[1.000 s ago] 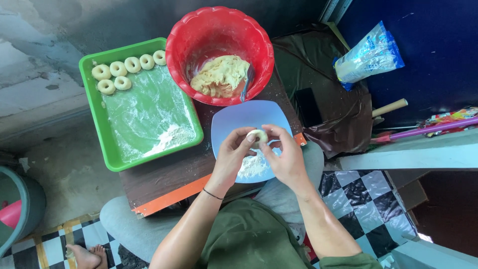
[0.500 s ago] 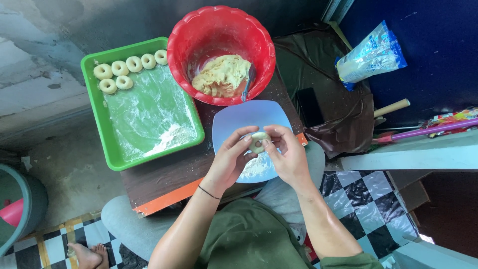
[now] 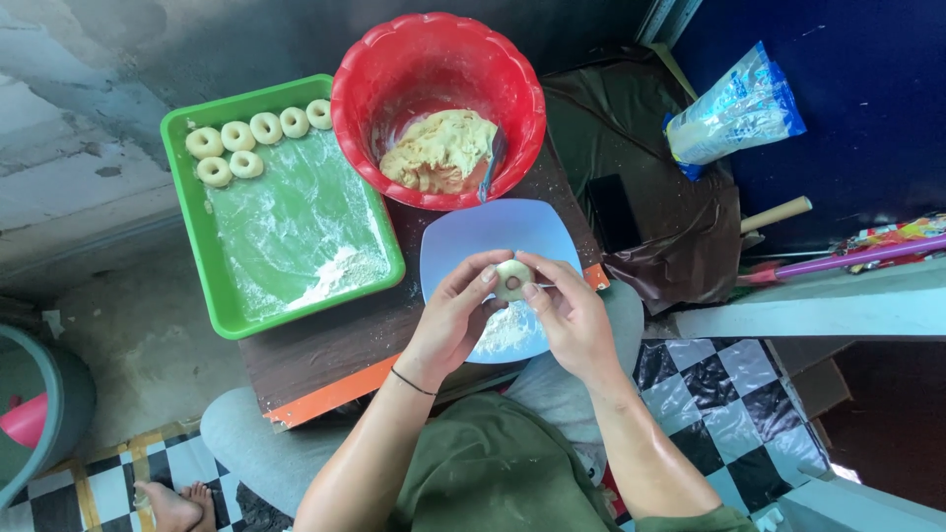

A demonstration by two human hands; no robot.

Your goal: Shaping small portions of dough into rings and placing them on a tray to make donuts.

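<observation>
While both hands, left hand point(image 3: 455, 317) and right hand point(image 3: 570, 317), pinch a pale dough ring point(image 3: 512, 279) at frame centre, six rings point(image 3: 258, 133) fill the green plastic tray point(image 3: 225, 305) upper left; much yellow dough point(image 3: 439, 150) remains in the red plastic basin point(image 3: 345, 108).

Head camera looks steeply down; close overhead.

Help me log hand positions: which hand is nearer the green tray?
Left. The left hand is beside the green tray, off its near right corner, pinching the dough ring. The right hand holds the ring's other side, farther from the tray.
</observation>
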